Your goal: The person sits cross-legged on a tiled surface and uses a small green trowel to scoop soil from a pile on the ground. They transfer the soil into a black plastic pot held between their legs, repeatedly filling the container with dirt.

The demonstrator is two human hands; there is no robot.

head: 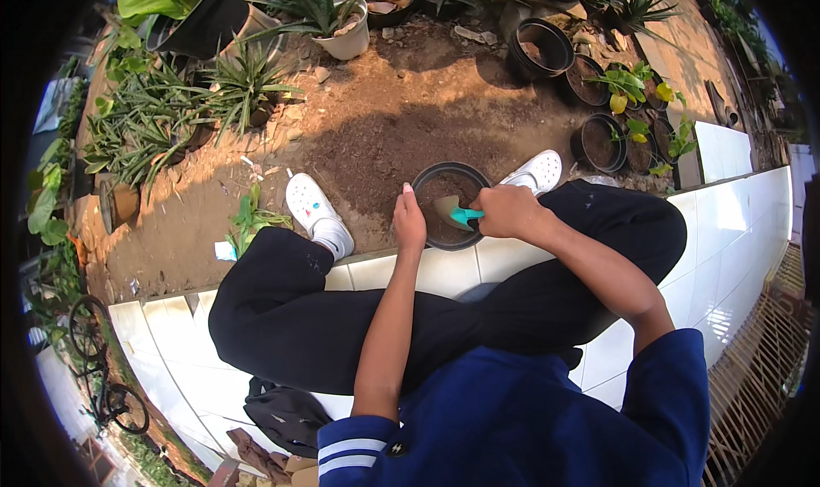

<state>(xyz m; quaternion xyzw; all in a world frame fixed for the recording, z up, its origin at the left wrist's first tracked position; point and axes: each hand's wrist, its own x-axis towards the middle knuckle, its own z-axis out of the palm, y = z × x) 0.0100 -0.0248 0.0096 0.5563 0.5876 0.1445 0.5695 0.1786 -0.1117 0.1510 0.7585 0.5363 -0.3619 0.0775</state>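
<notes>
A round black plastic plant pot [433,238] with brown soil inside stands between my feet, at the edge of the white tiles. My left hand [409,219] rests against the left side of its rim, fingers together and pointing away from me. From the right, my right hand [509,211] is closed around the handle of a garden trowel [456,213] with a turquoise neck. The trowel's soil-coated blade is inside the pot, over the soil. Most of the handle is hidden in my fist.
Loose dark soil [384,147] lies beyond the pot. Empty black pots [541,50] and small potted seedlings [631,86] stand at right. Spiky potted plants [240,90] and a white pot [349,38] line the left and back. A black bag [288,420] lies on the tiles behind my left leg.
</notes>
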